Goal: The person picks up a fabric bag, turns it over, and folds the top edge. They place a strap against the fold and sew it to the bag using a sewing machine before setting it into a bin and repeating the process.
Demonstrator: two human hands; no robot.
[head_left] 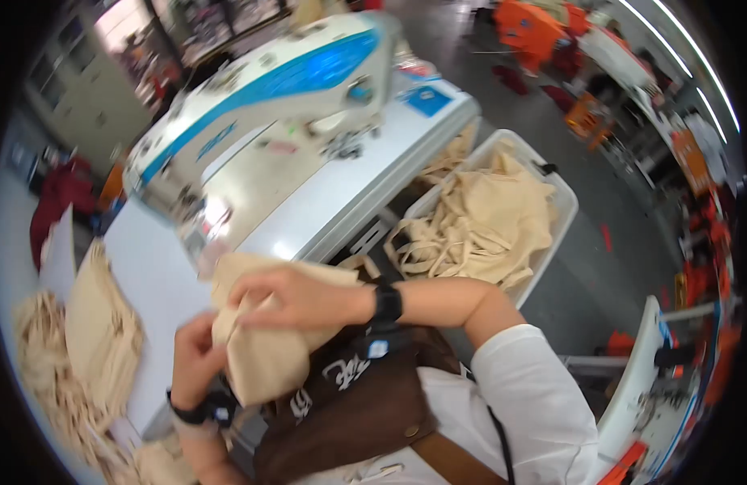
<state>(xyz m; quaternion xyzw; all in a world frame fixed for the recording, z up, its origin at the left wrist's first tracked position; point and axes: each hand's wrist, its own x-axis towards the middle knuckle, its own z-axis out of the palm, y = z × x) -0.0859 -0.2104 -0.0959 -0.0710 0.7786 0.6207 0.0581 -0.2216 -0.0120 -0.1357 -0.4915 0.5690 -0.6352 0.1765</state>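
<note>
A folded piece of beige cloth (268,368) is held up in front of my lap, at the near edge of the sewing table (139,267). My left hand (197,356) pinches its left edge between thumb and fingers. From above, my right hand (288,299) grips the upper part of the same cloth, its fingers curled and closed. Just beyond the cloth stands a white and blue sewing machine (252,101), with its needle end toward my hands. A brown apron (349,412) with white lettering lies under the cloth.
At the left of the table is a stack of beige cloth pieces (103,331), with more crumpled cloth (42,347) beside it. A white bin (563,218) at the right holds beige cloth with straps (502,210). Another sewing station (632,364) stands at far right.
</note>
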